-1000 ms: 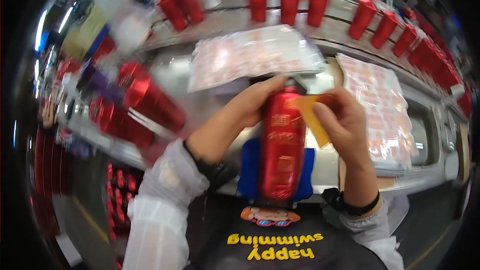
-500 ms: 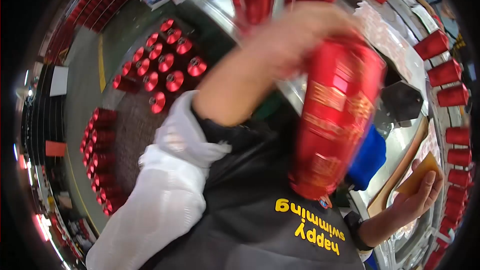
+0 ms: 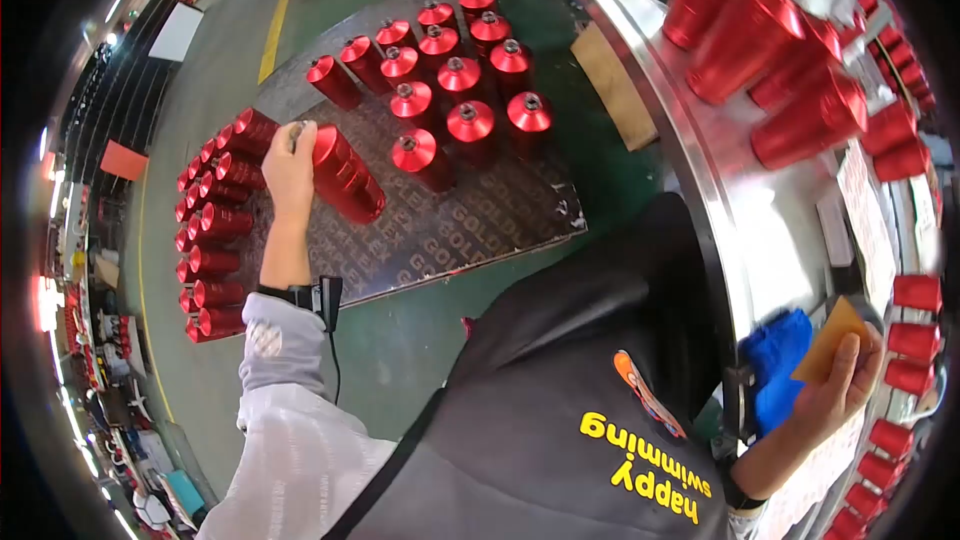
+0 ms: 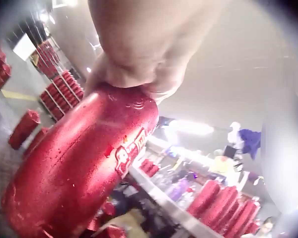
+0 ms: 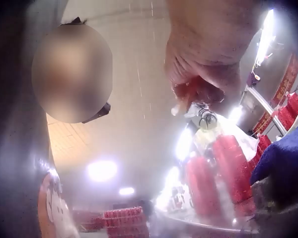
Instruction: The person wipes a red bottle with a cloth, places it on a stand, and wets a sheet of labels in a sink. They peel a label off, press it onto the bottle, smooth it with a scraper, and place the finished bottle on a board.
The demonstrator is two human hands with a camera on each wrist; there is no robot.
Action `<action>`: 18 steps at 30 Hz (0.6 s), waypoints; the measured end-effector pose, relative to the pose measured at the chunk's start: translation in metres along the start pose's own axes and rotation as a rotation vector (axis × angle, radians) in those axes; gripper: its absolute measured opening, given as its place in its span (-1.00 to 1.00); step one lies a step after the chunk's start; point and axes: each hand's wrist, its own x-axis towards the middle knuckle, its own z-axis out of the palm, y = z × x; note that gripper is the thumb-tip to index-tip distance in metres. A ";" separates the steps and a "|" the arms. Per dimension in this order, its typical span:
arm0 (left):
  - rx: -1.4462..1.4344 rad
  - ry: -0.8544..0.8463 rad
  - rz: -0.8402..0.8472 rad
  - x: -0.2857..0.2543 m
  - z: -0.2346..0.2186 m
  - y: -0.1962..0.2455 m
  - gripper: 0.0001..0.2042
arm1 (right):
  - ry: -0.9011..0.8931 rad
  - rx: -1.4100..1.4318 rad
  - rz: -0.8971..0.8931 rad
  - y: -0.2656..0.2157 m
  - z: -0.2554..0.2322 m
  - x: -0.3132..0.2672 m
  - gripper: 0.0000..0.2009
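Observation:
My left hand [image 3: 290, 180] grips a red metallic bottle [image 3: 347, 180] at its neck and holds it tilted, over a dark printed board [image 3: 470, 225] on the floor. Several more red bottles [image 3: 459, 77] stand upright on that board, necks up, to the right of the held one. The left wrist view shows the bottle's body [image 4: 74, 168] close up below the hand [image 4: 144, 54], its neck hidden by the fingers. My right hand [image 3: 838, 390], out over the workbench, pinches a flat yellow piece [image 3: 833, 338] between thumb and fingers. Beside it lies a blue cloth [image 3: 780, 365].
The metal workbench [image 3: 735, 190] runs along the right, its edge close to my apron. Several red bottles [image 3: 745, 40] stand on its far part. A dense group of red bottles [image 3: 215, 230] occupies the board's left side. A brown cardboard sheet [image 3: 612, 85] leans by the bench.
My view has swung left from bench to floor. The left hand has carried the bottle off the blue cloth and over the board. The right hand stays near the bench with the yellow piece.

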 end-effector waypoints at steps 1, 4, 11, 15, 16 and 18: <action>-0.023 0.037 -0.016 0.008 0.010 -0.031 -0.67 | -0.009 -0.022 0.017 -0.001 0.006 0.000 -0.81; 0.042 0.172 -0.030 0.043 0.041 -0.127 -0.62 | 0.005 -0.095 0.060 0.001 0.030 -0.001 -0.83; 0.201 0.315 -0.304 0.144 0.080 -0.240 -0.56 | 0.010 -0.324 0.188 0.011 0.048 -0.007 -0.86; 0.258 0.343 -0.328 0.195 0.091 -0.255 -0.55 | 0.038 -0.323 0.247 0.019 0.055 -0.014 -0.90; 0.259 0.351 -0.319 0.204 0.093 -0.258 -0.54 | 0.029 -0.333 0.278 0.021 0.051 -0.015 -0.90; 0.268 0.365 -0.284 0.223 0.101 -0.273 -0.53 | 0.009 -0.370 0.288 0.021 0.050 -0.017 -0.88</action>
